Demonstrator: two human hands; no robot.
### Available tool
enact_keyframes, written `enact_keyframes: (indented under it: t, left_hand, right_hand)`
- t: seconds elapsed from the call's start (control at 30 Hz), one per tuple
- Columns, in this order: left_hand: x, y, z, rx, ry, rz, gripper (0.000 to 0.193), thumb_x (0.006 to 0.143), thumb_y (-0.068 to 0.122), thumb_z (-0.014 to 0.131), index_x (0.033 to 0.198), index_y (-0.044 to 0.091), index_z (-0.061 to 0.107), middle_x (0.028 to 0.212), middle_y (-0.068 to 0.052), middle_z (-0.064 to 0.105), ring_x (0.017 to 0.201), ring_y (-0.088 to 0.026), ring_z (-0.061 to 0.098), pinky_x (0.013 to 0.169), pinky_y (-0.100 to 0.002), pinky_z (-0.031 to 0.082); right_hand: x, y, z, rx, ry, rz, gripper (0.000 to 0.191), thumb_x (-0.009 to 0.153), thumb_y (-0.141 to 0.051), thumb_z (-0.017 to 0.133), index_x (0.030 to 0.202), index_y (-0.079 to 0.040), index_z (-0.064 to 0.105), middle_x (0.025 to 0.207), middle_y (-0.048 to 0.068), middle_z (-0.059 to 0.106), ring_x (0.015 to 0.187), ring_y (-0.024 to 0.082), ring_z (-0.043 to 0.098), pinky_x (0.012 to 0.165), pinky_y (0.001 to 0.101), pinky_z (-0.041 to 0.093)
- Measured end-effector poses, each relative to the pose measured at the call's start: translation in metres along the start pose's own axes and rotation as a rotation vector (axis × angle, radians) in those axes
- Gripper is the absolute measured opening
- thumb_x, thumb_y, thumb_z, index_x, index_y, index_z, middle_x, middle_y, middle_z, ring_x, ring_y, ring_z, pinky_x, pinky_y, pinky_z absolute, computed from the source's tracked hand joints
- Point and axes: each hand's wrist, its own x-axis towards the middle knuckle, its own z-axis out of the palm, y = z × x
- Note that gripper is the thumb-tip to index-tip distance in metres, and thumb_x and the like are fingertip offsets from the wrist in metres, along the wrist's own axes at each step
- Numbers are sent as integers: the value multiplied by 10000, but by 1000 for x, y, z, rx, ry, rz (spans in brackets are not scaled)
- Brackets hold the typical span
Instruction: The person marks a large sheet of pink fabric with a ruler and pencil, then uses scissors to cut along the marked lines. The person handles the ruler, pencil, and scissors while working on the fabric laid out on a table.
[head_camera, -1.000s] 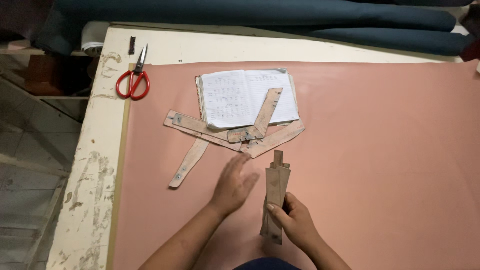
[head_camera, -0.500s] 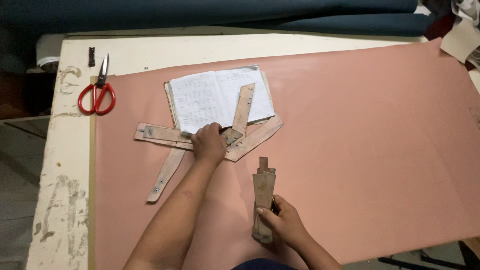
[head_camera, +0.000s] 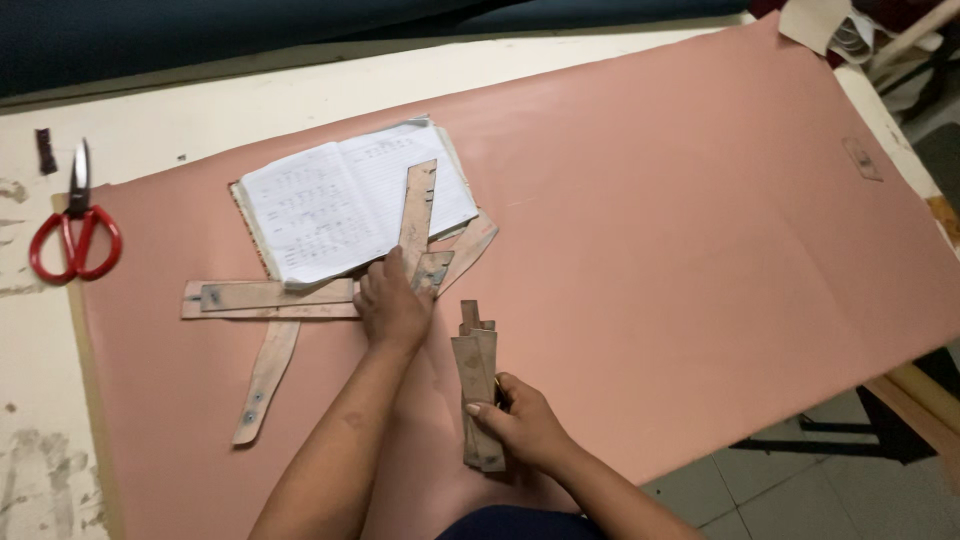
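Left hand (head_camera: 392, 305) on strips (head_camera: 420, 225), right hand (head_camera: 520, 425) gripping strip stack (head_camera: 476, 385) mid-sheet (head_camera: 700, 220).

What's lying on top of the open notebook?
One long cardboard strip lies across the notebook, and the left hand touches its lower end. More strips poke out from under the notebook; their covered ends cannot be seen.

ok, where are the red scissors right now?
Head view, far left: the red-handled scissors lie on the bare cream tabletop, just off the pink sheet's left edge, away from both hands.
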Motion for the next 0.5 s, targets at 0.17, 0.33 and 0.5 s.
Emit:
enact_keyframes:
  t: [0.17, 0.33, 0.5]
  left_hand:
    - [5, -15, -1, -194, -115, 53, 492, 824, 231, 774, 1247, 35, 615, 1144, -172, 679, 1082, -337, 622, 920, -486, 472]
    - [-33, -21, 3, -775, -446, -85, 298, 960, 210, 614, 1137, -22, 669, 886, -110, 720, 781, -203, 667, 699, -358, 538]
    - [-105, -16, 1, -1073, -590, 13, 310, 972, 211, 578, 1166, -11, 675, 993, -86, 729, 888, -136, 659, 797, -291, 538]
  right_hand:
    - [0, 1, 0, -23, 10, -2, 251, 907, -194, 732, 1063, -10, 662, 867, 46, 669, 770, 107, 605, 708, 280, 529]
    - [1, -3, -2, 352, -6, -30, 308, 921, -161, 714, 1177, -8, 636, 973, 29, 684, 856, 108, 620, 785, 279, 540]
    - [0, -15, -1, 477, 70, -133, 434, 874, -132, 705, 1273, -53, 553, 1140, 28, 714, 1068, 133, 683, 947, 287, 555]
